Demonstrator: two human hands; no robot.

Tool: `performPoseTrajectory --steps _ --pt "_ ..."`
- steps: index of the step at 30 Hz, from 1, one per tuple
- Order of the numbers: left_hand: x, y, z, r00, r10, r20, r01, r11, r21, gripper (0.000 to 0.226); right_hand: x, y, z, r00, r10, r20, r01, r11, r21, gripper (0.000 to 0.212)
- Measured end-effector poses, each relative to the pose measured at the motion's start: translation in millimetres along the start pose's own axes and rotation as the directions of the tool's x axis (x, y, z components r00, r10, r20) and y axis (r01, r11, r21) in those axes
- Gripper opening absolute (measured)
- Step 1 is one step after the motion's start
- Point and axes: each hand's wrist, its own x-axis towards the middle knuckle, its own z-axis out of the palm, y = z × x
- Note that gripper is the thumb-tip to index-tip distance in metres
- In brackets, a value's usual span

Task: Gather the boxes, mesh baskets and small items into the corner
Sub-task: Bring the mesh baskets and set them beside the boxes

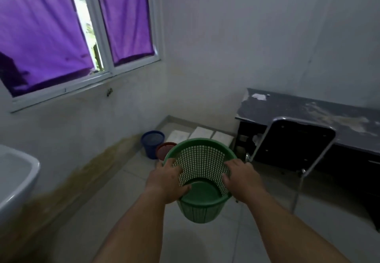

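We hold a green mesh basket (202, 178) in the air between both hands, above the tiled floor (115, 207), its open mouth tipped away from us toward the corner. Our left hand (167, 180) grasps the left side, fingers curled over the rim and thumb wrapped around the outside near the base; our right hand (241, 177) clasps the right side, fingers hooked into the mesh wall. Beyond the basket, in the corner where the two walls meet, a blue mesh basket (152, 143) stands upright on the floor, with a red mesh basket (164, 149) just beside it, partly hidden behind the green rim. Three white boxes (201, 133) lie side by side along the back wall, right of the blue basket. A chair (292, 145) stands at a dark desk (308, 110) on the right. A white sink (16, 176) juts in at left, below a window with purple curtains (45, 32).
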Motion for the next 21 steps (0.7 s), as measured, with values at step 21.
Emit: performPoseTrajectory --steps 21 --pt "273 -297 8 0.904 -0.377 0.203 0.395 0.917 -0.056 0.075 423 -213 114 0.892 -0.359 0.276 0.348 0.933 0.088 0.051"
